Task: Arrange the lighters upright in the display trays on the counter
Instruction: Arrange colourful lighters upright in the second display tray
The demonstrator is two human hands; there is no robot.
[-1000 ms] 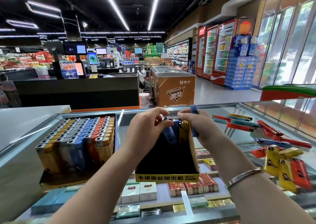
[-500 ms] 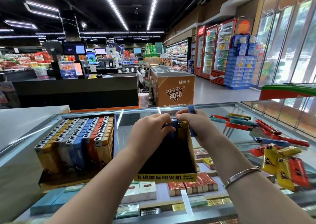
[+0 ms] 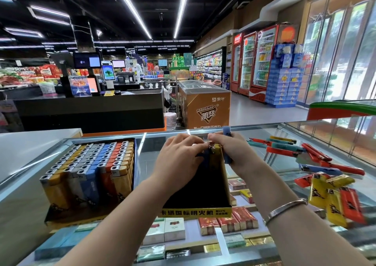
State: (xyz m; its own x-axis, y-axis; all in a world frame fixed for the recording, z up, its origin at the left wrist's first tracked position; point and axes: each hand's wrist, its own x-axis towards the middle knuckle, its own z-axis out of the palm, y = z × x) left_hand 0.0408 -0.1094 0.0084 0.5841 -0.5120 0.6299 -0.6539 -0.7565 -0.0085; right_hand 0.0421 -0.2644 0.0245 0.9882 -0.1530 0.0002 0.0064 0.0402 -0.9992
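Lighters (image 3: pixel 213 157), blue and yellow, stand upright at black tray's (image 3: pixel 195 211) far end.

Full tray (image 3: pixel 89 176) of upright lighters left; near-empty tray (image 3: pixel 200 188) centre; loose lighters (image 3: pixel 325 176) lying right.

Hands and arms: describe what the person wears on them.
Both forearms are bare, with no sleeves showing. The right wrist carries a thin silver bangle. The left hand and right hand have no gloves, and no rings can be made out.
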